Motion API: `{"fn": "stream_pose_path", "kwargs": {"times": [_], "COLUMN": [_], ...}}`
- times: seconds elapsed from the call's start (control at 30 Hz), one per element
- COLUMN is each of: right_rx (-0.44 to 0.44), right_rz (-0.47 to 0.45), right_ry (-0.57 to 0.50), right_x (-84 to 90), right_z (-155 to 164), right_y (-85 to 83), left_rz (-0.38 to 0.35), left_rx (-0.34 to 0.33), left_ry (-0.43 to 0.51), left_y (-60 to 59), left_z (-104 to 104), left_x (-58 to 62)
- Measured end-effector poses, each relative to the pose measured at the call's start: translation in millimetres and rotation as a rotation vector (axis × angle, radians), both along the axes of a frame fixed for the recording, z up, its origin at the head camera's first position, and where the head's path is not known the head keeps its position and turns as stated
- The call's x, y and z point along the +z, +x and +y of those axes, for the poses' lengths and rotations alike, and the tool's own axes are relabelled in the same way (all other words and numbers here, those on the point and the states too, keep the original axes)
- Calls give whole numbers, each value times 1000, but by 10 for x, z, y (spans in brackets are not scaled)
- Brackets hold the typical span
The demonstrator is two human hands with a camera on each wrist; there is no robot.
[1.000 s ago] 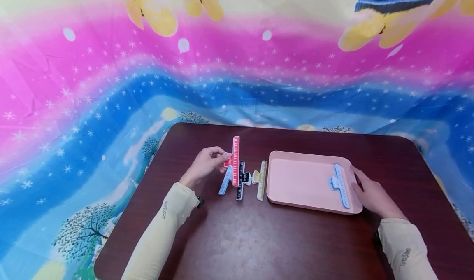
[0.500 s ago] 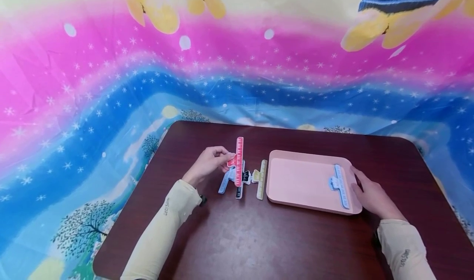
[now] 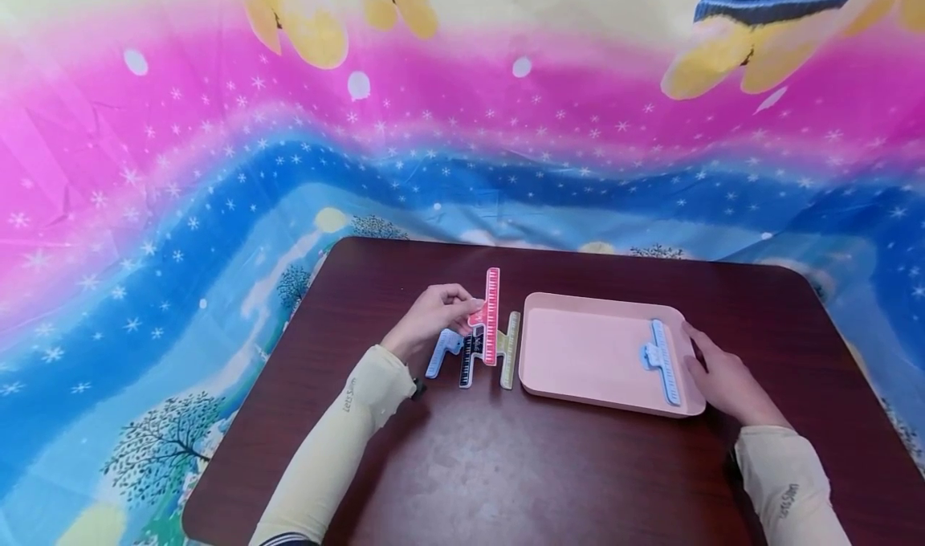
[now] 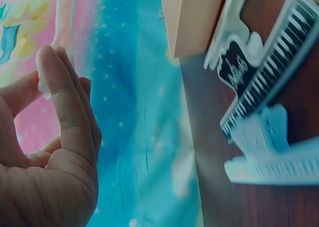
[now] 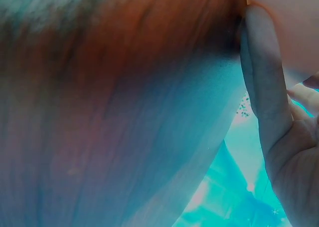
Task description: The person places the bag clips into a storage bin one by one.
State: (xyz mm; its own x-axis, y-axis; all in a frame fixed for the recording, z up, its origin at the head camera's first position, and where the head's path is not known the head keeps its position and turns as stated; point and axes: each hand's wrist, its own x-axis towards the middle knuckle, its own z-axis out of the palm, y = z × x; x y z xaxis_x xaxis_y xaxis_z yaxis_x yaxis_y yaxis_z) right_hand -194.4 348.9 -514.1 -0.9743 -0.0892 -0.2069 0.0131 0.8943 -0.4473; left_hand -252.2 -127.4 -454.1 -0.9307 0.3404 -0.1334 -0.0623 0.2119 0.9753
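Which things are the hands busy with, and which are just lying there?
Busy with:
- red clip, pinched by the left hand
- pink tray, touched at its edge by the right hand
- blue clip on the tray

Just lying there:
- light blue clip, black clip and yellow clip on the table
- colourful cloth behind

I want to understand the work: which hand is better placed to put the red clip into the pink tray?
The left hand: it already pinches the red clip beside the tray. The right hand rests against the tray's right edge.
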Motion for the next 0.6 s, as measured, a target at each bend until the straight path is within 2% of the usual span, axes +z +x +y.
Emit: {"fn": "stream_pose_path", "kwargs": {"times": [0.37, 0.6], "right_rx": [-5, -1], "right_rz": [-17, -4], "right_ry": [-10, -13], "right_x": [8, 11], "right_z": [0, 1], "right_y": [-15, -16], "left_rz": [-47, -74], "left_rx": [-57, -108], "left_ry": [4, -35], "left_y": [-77, -120], "left_z": [425, 644], "left_x": [32, 90]}}
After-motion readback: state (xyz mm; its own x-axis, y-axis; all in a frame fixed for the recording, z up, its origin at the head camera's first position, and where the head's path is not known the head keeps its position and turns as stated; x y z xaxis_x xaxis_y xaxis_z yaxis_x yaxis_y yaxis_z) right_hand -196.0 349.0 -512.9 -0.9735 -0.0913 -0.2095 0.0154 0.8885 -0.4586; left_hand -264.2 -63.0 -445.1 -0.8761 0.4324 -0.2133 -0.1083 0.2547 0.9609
